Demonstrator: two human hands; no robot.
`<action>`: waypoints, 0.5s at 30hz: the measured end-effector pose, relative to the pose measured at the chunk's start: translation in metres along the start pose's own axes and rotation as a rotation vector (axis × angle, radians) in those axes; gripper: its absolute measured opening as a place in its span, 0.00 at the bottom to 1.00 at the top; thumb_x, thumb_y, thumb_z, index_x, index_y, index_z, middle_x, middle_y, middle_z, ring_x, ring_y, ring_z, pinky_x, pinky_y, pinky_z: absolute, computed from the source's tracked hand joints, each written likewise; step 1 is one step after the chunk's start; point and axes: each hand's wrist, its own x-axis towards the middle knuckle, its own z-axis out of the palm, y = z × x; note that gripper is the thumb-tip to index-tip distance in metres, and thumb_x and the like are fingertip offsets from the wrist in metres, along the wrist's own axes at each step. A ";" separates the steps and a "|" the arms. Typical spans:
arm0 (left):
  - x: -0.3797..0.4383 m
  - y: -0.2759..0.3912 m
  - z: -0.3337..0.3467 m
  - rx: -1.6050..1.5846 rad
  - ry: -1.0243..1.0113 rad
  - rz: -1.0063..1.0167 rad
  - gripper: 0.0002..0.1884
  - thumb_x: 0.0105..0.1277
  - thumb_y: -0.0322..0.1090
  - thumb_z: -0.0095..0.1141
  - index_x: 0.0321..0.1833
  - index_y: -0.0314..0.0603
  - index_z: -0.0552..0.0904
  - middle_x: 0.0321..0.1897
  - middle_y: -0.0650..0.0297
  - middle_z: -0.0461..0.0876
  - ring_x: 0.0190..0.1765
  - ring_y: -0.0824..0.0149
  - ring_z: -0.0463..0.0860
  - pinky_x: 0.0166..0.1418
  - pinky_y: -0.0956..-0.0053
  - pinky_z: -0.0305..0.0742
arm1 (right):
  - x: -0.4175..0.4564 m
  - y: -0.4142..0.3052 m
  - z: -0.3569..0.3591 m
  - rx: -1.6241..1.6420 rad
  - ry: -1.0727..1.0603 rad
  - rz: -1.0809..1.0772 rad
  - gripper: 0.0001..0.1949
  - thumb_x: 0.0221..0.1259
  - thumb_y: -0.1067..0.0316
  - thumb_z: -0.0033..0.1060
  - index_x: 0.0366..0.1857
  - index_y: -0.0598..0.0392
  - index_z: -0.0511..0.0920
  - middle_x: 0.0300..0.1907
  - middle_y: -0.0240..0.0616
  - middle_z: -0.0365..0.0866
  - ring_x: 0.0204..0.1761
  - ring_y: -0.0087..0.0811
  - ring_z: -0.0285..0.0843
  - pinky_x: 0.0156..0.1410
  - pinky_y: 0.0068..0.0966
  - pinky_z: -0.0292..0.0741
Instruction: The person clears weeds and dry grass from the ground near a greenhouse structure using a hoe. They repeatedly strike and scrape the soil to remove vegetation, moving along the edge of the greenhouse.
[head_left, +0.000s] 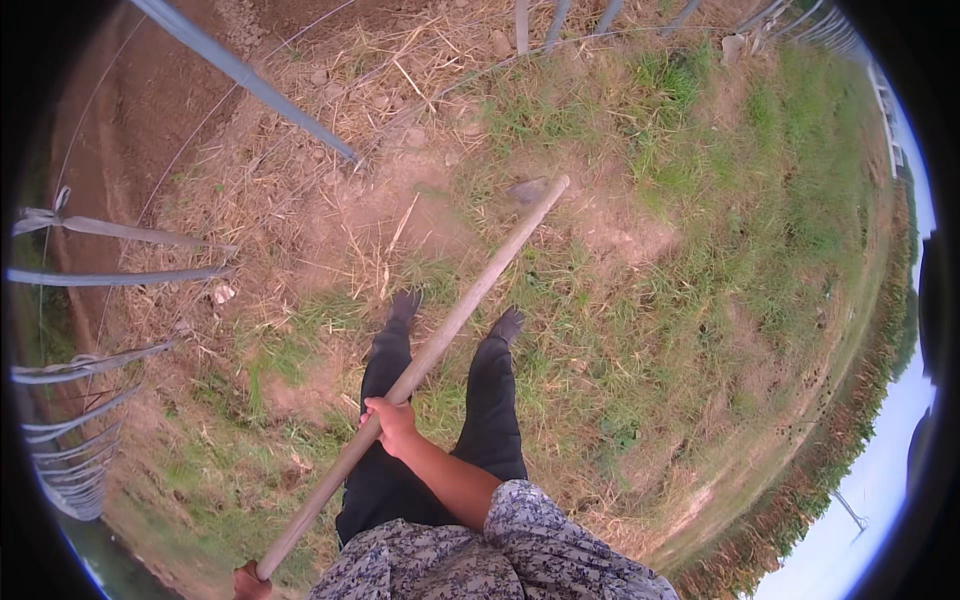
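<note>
A long wooden tool handle slants across the view, from the lower left up to the ground ahead of my feet. My right hand grips its middle, in front of my dark trousers. Near its lower end my left hand is closed round the wood, partly cut off by the picture's rim. At the far end a greyish metal blade shows low against the soil, blurred and partly covered by the handle's tip. Whether it cuts into the ground, I cannot tell.
Metal poles with thin wires line the left and top. Dry straw lies beside them, with bare brown soil beyond. Patchy grass spreads to the right, bordered by a row of tall plants. My feet stand apart on the grass.
</note>
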 end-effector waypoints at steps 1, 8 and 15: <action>-0.010 -0.024 0.010 0.042 0.037 0.144 0.22 0.51 0.33 0.61 0.51 0.41 0.78 0.33 0.46 0.85 0.37 0.43 0.86 0.40 0.53 0.82 | -0.009 0.004 0.005 0.029 -0.023 0.047 0.08 0.57 0.74 0.66 0.31 0.57 0.74 0.23 0.38 0.75 0.23 0.36 0.78 0.29 0.40 0.81; 0.037 0.083 -0.031 0.029 -0.087 -0.170 0.12 0.47 0.38 0.67 0.34 0.47 0.80 0.30 0.51 0.86 0.38 0.46 0.87 0.44 0.55 0.82 | 0.008 -0.047 -0.008 0.047 0.077 -0.081 0.08 0.53 0.73 0.68 0.27 0.56 0.74 0.23 0.36 0.74 0.22 0.35 0.77 0.29 0.41 0.81; 0.087 0.161 -0.046 -0.040 0.064 -0.004 0.10 0.49 0.36 0.65 0.32 0.47 0.78 0.28 0.52 0.85 0.35 0.46 0.86 0.40 0.55 0.82 | 0.032 -0.146 -0.010 0.017 0.133 -0.248 0.08 0.55 0.73 0.65 0.29 0.57 0.72 0.23 0.36 0.74 0.19 0.33 0.74 0.25 0.37 0.79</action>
